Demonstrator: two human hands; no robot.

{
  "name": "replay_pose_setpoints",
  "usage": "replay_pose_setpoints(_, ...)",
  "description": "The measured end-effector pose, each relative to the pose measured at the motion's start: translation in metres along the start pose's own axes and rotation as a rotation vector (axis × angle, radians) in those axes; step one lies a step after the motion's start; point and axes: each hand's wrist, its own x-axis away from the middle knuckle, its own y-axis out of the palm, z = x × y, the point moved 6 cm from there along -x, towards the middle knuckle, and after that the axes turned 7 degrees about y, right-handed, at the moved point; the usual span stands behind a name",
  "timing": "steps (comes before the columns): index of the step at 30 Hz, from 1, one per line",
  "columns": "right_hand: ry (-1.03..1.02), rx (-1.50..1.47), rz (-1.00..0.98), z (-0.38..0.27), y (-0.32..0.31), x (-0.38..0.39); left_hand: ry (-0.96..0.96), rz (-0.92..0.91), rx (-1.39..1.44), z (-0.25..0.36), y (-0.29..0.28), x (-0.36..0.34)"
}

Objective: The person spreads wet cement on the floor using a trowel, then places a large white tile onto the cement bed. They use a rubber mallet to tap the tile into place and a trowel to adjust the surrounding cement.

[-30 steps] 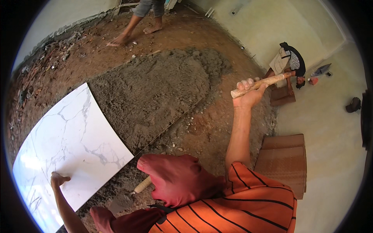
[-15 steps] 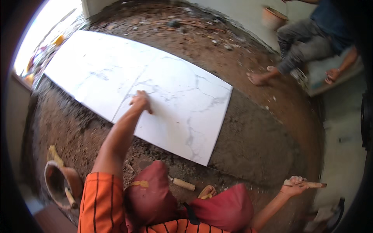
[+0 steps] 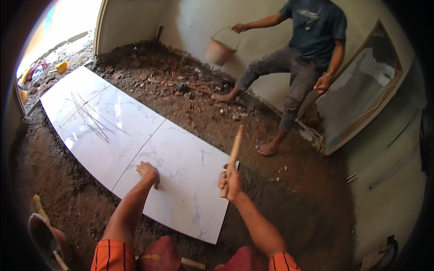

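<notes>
My left hand (image 3: 149, 174) lies on a large white marble-patterned tile (image 3: 181, 192), its fingers stretched out near the joint with the neighbouring tile (image 3: 108, 131). In my right hand (image 3: 232, 183) is a pale wooden stick (image 3: 235, 147), held nearly upright with its reddish-brown end pointing up. The fist appears above the right edge of the same tile; whether the stick touches the tile I cannot tell. Several thin wires or sticks (image 3: 90, 119) seem to lie on the farther tile, or are reflected in its gloss.
Wet grey mortar (image 3: 289, 217) spreads right of the tile. A barefoot person (image 3: 312, 45) strides along the far wall, carrying a bucket (image 3: 220, 52). Rubble (image 3: 153, 77) lines that wall. A framed panel (image 3: 361, 90) leans at right. Another bucket (image 3: 49, 239) stands lower left, near a wooden handle (image 3: 193, 263).
My right hand has swung the wooden stick from the lower right up over the tile's edge. My left hand stays on the tile. The other person has risen from sitting and lifted the bucket.
</notes>
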Motion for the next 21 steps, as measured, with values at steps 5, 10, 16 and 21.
replay_pose_setpoints(5,0.032,0.247,-0.067,-0.001,0.051,-0.061,0.426,0.601,0.382,0.006,-0.021,0.003)
replay_pose_setpoints(10,-0.152,0.459,0.020,-0.018,0.091,-0.139,0.580,0.821,0.310,0.003,-0.044,-0.025)
replay_pose_setpoints(16,-0.059,0.415,-0.028,-0.006,0.120,-0.214,0.545,0.904,0.239,0.012,-0.046,-0.023)
replay_pose_setpoints(21,-0.010,0.338,-0.020,0.015,0.130,-0.257,0.521,0.829,0.220,0.010,-0.040,-0.025)
